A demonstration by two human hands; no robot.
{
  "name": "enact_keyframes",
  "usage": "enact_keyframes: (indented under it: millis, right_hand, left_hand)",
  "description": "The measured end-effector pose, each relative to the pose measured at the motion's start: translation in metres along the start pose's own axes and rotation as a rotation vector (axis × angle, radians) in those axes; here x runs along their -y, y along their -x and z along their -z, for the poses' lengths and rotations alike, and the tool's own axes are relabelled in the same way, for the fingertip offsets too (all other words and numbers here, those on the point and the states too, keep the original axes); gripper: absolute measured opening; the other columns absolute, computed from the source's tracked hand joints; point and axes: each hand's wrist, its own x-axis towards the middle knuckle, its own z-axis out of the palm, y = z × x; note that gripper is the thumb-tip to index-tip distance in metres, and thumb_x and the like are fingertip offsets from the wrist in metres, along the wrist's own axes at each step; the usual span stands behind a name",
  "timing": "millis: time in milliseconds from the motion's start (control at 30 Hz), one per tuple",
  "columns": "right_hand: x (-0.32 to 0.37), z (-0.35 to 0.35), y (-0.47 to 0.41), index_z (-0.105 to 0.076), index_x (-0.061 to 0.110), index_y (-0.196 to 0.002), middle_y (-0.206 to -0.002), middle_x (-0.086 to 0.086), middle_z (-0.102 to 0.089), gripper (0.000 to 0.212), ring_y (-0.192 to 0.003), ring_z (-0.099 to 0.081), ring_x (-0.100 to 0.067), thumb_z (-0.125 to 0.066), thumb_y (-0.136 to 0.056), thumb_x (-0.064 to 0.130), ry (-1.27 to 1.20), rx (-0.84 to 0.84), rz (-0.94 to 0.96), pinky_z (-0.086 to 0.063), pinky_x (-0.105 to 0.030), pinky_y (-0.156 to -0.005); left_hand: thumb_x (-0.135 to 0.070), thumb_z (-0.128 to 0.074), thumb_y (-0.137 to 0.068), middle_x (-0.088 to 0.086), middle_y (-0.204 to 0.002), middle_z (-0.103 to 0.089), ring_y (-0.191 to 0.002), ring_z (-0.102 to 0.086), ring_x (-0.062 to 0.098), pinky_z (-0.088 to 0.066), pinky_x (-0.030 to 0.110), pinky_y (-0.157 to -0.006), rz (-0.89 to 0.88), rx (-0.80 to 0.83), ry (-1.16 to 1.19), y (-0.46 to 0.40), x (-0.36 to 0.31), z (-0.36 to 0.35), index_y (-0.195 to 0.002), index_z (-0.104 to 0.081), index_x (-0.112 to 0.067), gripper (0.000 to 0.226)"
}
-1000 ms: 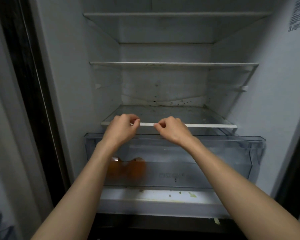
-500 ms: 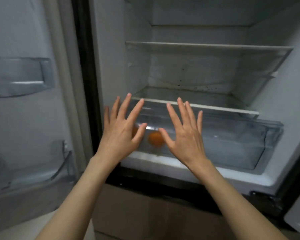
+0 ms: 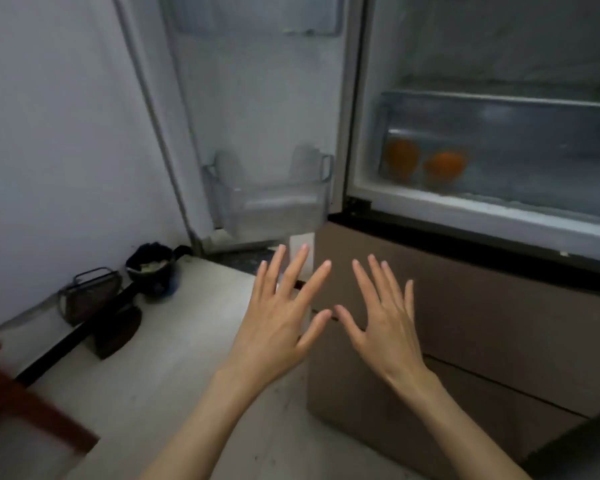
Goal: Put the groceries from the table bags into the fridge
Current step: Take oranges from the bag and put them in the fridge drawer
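Facing the open fridge [image 3: 357,109], left hand [image 3: 278,327] and right hand [image 3: 385,327] spread, empty.

The fridge [image 3: 465,209] ran off the top and right edges, so its upper shelves were out of sight. Inside its drawer [image 3: 534,147], two orange fruits [image 3: 426,161] showed only as blurs through the plastic; their kind could not be told. Left of the fridge, the door [image 3: 257,116] was cut by the top edge. Further left, a dark pot [image 3: 151,268] held something pale and unclear. A reddish wooden piece [image 3: 25,403] was smeared and cut at the left edge.
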Motion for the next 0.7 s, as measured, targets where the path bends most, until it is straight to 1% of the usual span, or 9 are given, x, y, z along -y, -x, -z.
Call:
enact_keyframes:
  millis: [67,133,233,300,400,500,567,633,700]
  right_hand:
    - [0.039,-0.023,0.013,-0.022,0.023,-0.147,-0.155,-0.007,-0.02,0.072,-0.143,-0.01,-0.021,-0.033,-0.085,0.057,-0.028,0.068,0.059,-0.006,-0.054,-0.113]
    - [0.08,-0.043,0.018,-0.02,0.024,-0.147,-0.155,-0.007,-0.019,0.072,-0.143,-0.011,-0.023,-0.031,-0.085,0.059,-0.058,0.119,0.124,-0.004,-0.052,-0.113]
    - [0.142,-0.074,0.017,-0.009,0.03,-0.148,-0.158,-0.001,-0.006,0.073,-0.145,-0.001,-0.019,-0.026,-0.085,0.063,-0.118,0.2,0.22,0.004,-0.047,-0.114]
    - [0.182,-0.097,0.015,-0.007,0.032,-0.148,-0.158,0.0,-0.004,0.073,-0.144,0.004,-0.015,-0.026,-0.085,0.064,-0.159,0.244,0.291,0.003,-0.048,-0.115]
    - [0.237,-0.131,0.008,-0.008,0.031,-0.148,-0.158,-0.001,-0.007,0.073,-0.143,0.006,-0.014,-0.025,-0.084,0.063,-0.205,0.308,0.398,0.002,-0.048,-0.115]
    - [0.288,-0.167,-0.005,-0.003,0.032,-0.147,-0.158,-0.002,-0.006,0.074,-0.143,0.005,-0.014,-0.023,-0.083,0.064,-0.247,0.353,0.486,0.0,-0.047,-0.115]
    - [0.32,-0.192,-0.016,-0.001,0.032,-0.146,-0.158,-0.001,-0.004,0.074,-0.143,0.004,-0.015,-0.021,-0.083,0.065,-0.277,0.384,0.531,-0.001,-0.047,-0.116]
    - [0.352,-0.219,-0.03,-0.001,0.032,-0.145,-0.158,-0.001,-0.004,0.074,-0.144,0.003,-0.017,-0.021,-0.082,0.065,-0.299,0.415,0.569,0.0,-0.045,-0.116]
    - [0.384,-0.245,-0.048,-0.007,0.03,-0.147,-0.158,-0.002,-0.008,0.075,-0.145,0.0,-0.018,-0.023,-0.083,0.065,-0.313,0.437,0.601,-0.002,-0.045,-0.115]
  left_hand:
    - [-0.055,-0.025,-0.094,0.004,-0.157,-0.012,-0.144,-0.001,0.028,-0.006,0.048,-0.113,0.089,0.036,-0.039,0.042,0.03,0.016,-0.147,-0.016,-0.032,0.058]
    - [-0.056,-0.024,-0.093,0.003,-0.157,-0.01,-0.144,0.001,0.027,-0.002,0.046,-0.113,0.182,0.067,-0.086,0.08,0.059,0.036,-0.147,-0.013,-0.033,0.059]
    - [-0.055,-0.024,-0.092,0.002,-0.158,-0.006,-0.145,0.004,0.025,0.001,0.045,-0.114,0.342,0.089,-0.17,0.13,0.101,0.068,-0.147,-0.014,-0.032,0.061]
    - [-0.056,-0.022,-0.091,0.0,-0.158,0.001,-0.144,0.009,0.022,0.004,0.043,-0.114,0.47,0.089,-0.201,0.161,0.128,0.085,-0.148,-0.01,-0.033,0.062]
    - [-0.06,-0.017,-0.089,-0.005,-0.155,0.013,-0.142,0.019,0.017,0.009,0.042,-0.113,0.643,0.07,-0.206,0.204,0.167,0.102,-0.146,0.001,-0.037,0.064]
    - [-0.062,-0.011,-0.086,-0.009,-0.151,0.023,-0.139,0.026,0.014,0.014,0.039,-0.111,0.776,0.064,-0.221,0.238,0.211,0.114,-0.142,0.012,-0.042,0.063]
    - [-0.062,-0.009,-0.085,-0.01,-0.15,0.027,-0.138,0.029,0.013,0.018,0.036,-0.109,0.849,0.06,-0.248,0.254,0.243,0.123,-0.14,0.015,-0.044,0.063]
    - [-0.061,-0.012,-0.087,-0.009,-0.151,0.027,-0.138,0.029,0.014,0.018,0.035,-0.109,0.919,0.061,-0.272,0.266,0.276,0.133,-0.14,0.015,-0.044,0.062]
    - [-0.056,-0.024,-0.094,-0.006,-0.154,0.023,-0.14,0.027,0.017,0.015,0.038,-0.112,1.006,0.072,-0.268,0.275,0.308,0.146,-0.143,0.012,-0.043,0.062]
